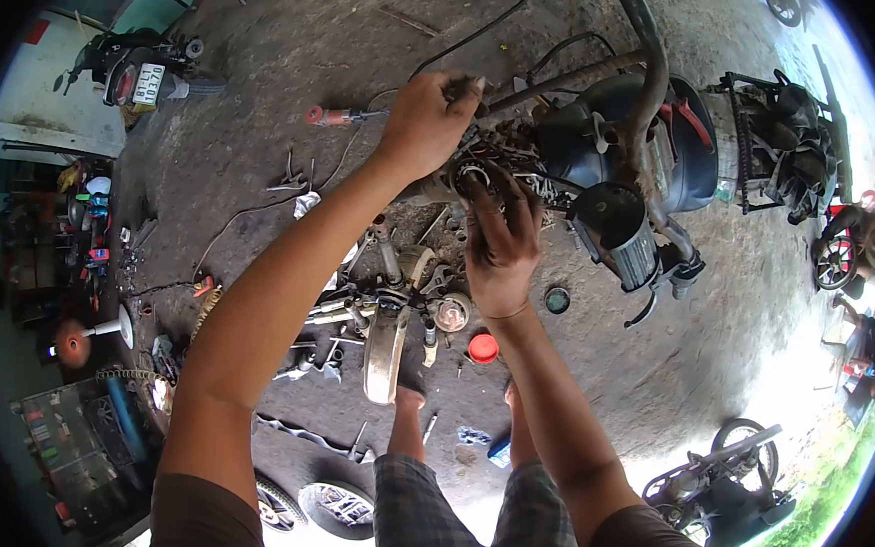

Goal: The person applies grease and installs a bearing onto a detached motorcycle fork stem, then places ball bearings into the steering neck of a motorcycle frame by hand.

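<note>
My left hand (429, 121) is closed beside the bare motorcycle frame (570, 78); its curled fingers hide whatever they hold. Below it, my right hand (506, 240) bends its fingers onto a round metal ring (472, 174) at the frame's front end. The index fingertip reaches into the ring's opening, while the thumb is mostly hidden. On the ground under my hands lies a removed front fork assembly with a dirty mudguard (384, 356) and a round hub (451, 312). A red lid or shallow cup (483, 349) and a small round tin (557, 300) are near my right forearm.
A red-ended power tool (329, 116) with a cable lies left of the frame. A ribbed metal cylinder (615, 234) hangs from the frame's right side. Loose tools, wheels (336, 508) and parked motorcycles (141, 80) surround me. People (865, 250) are at the far right.
</note>
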`<state>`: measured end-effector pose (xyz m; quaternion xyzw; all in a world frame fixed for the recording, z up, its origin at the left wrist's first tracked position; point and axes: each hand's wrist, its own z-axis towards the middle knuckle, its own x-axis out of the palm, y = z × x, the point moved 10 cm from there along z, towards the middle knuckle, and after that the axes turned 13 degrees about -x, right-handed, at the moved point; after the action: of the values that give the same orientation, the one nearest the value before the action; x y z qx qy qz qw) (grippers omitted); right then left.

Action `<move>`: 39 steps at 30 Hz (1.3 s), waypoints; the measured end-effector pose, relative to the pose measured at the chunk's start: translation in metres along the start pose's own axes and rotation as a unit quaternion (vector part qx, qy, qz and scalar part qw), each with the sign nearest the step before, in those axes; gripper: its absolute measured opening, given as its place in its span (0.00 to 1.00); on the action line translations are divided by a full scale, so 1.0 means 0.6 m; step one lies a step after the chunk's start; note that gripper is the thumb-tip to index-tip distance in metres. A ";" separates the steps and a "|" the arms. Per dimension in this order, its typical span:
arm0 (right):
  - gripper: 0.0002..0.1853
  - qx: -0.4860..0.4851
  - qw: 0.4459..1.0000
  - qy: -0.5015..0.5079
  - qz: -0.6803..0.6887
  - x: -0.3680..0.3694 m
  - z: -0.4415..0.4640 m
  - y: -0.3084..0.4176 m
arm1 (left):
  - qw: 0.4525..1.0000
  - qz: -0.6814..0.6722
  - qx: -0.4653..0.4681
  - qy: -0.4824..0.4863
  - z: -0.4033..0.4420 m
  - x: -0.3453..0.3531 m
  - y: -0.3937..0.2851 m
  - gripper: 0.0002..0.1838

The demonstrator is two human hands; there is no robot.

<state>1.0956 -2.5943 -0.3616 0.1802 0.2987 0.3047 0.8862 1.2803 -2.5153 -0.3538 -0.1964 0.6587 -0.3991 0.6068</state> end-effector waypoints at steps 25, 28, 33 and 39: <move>0.14 0.054 0.988 0.135 0.049 0.006 0.062 -0.022 | 1.000 -0.010 0.006 -0.012 -0.006 -0.006 -0.004 0.19; 0.13 0.060 0.985 0.134 0.094 0.010 0.065 -0.029 | 0.999 0.006 0.015 -0.029 -0.008 -0.011 -0.010 0.19; 0.10 0.068 0.986 0.141 0.058 0.011 0.070 -0.033 | 0.999 -0.015 0.026 -0.028 -0.009 -0.013 -0.015 0.18; 0.11 0.078 0.984 0.139 0.080 0.012 0.066 -0.032 | 0.999 -0.020 0.030 -0.019 -0.008 -0.009 -0.011 0.17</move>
<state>1.1336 -2.6095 -0.3445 0.2276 0.4266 0.3725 0.7921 1.2755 -2.5140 -0.3455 -0.1990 0.6309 -0.4267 0.6166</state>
